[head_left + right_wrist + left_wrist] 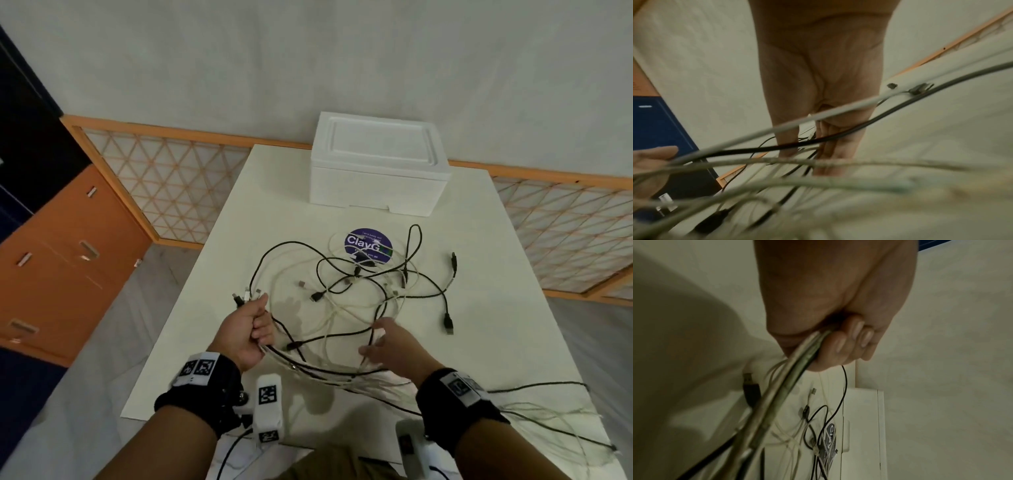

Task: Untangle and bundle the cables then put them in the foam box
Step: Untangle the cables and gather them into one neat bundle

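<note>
A tangle of black and white cables (359, 287) lies spread on the white table (479, 274). My left hand (251, 325) grips a bunch of cable ends, with plugs sticking out above the thumb; in the left wrist view the fingers (844, 344) curl round the cable bunch (797, 369). My right hand (387, 339) has straight, spread fingers reaching in among the cable strands, which drape over its palm (826, 81). The white foam box (376, 164), lid on, stands at the table's far edge.
A round purple sticker (368, 245) lies under the tangle. Loose cable runs trail to the table's near right corner (565, 421). An orange drawer cabinet (68, 267) stands to the left. A lattice screen (164, 178) lines the wall.
</note>
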`<state>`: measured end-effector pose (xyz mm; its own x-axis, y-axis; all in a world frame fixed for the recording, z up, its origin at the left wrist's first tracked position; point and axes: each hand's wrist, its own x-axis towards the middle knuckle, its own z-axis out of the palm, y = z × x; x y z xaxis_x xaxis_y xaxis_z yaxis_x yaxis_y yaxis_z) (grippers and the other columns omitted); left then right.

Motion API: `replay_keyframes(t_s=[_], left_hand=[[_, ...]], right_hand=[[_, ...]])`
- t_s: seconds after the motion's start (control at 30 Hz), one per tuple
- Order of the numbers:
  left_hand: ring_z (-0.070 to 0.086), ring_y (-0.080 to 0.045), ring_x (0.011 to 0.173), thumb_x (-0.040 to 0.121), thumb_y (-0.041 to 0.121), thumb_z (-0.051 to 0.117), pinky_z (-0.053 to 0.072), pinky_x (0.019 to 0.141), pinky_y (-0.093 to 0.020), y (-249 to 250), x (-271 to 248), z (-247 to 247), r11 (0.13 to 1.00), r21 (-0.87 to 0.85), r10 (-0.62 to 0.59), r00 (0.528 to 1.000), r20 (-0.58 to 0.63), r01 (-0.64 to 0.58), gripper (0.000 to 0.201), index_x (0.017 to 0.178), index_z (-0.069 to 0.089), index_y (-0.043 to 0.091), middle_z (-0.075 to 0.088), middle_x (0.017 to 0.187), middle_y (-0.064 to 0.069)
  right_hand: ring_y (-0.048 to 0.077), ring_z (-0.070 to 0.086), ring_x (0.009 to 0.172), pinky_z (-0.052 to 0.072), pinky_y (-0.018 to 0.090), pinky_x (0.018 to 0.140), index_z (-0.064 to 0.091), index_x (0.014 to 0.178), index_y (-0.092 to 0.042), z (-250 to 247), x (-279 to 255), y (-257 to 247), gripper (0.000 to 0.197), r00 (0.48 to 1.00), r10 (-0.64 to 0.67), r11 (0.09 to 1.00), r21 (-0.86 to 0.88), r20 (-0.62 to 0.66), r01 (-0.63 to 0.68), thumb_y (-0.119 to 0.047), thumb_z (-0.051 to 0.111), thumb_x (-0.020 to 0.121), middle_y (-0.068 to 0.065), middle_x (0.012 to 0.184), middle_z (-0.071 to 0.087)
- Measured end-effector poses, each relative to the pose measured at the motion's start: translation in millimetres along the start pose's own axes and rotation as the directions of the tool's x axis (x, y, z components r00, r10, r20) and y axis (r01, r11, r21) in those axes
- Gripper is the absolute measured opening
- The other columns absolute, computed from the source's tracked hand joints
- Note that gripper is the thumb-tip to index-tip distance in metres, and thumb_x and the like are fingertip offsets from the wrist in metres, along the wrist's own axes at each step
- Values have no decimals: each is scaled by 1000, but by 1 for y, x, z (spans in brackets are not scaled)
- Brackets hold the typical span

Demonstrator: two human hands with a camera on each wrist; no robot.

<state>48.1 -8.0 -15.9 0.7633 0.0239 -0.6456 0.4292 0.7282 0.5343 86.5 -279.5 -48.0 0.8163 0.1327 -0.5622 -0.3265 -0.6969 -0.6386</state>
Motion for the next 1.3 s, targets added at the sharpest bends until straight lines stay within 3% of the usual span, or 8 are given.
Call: replay_keyframes(t_s=[0.17,0.3,0.5,0.63,0.8,1.0,1.17,1.3], left_hand=[[22,-6,29,98,21,48,19,31,-16,-1,5,3,999,50,15,994,-105,-10,37,65,32,21,28,41,7],[21,-6,31,97,18,50,19,34,-17,0,9,3,998,50,38,988,-150,-31,32,71,33,21,30,42,6],[21,-6,31,96,19,52,17,35,-18,4,14,11,997,74,31,987,-160,-19,33,69,34,20,31,46,5],[20,-6,32,95,22,54,19,34,-18,11,18,19,988,148,65,991,-119,-47,37,63,37,18,40,52,2],[19,-6,32,96,24,54,20,35,-17,14,24,26,981,183,88,988,-126,-64,43,58,36,16,46,56,0],[21,-6,34,96,26,55,24,36,-18,17,20,34,953,291,106,992,-61,-84,35,64,51,10,59,68,-4],[23,-6,37,95,32,53,26,38,-18,24,16,52,946,318,82,996,-32,-68,32,86,68,5,74,92,-10],[22,-4,35,99,31,45,25,37,-16,35,9,90,979,156,115,986,124,-134,31,112,65,11,72,105,-7]], right_hand=[[21,59,87,50,34,84,55,116,-17,-7,37,-20,36,983,-132,990,-60,-124,126,-27,68,84,6,103,63],[25,51,113,39,33,95,58,120,-21,-18,45,-44,34,890,-393,804,-557,-231,210,-29,60,86,6,122,54],[29,56,105,45,37,85,55,111,-13,26,42,-71,41,915,-298,543,-740,272,397,-47,55,88,9,113,58],[30,57,109,45,37,87,49,116,-10,23,55,-67,26,938,-284,557,-762,201,332,-21,39,94,11,119,58],[29,55,108,48,40,86,48,121,-23,-3,66,-81,39,902,-416,577,-733,116,360,-46,50,90,5,121,54],[31,39,126,35,43,98,53,126,-29,16,72,-96,34,791,-506,200,-845,345,496,-35,51,92,6,143,38],[21,62,95,43,28,80,64,104,-20,-34,52,-147,20,754,-652,616,-528,74,584,-27,48,95,2,101,67],[4,55,69,42,26,66,67,85,-24,-66,20,-171,18,628,-778,580,-376,7,723,-34,55,93,-11,68,57]])
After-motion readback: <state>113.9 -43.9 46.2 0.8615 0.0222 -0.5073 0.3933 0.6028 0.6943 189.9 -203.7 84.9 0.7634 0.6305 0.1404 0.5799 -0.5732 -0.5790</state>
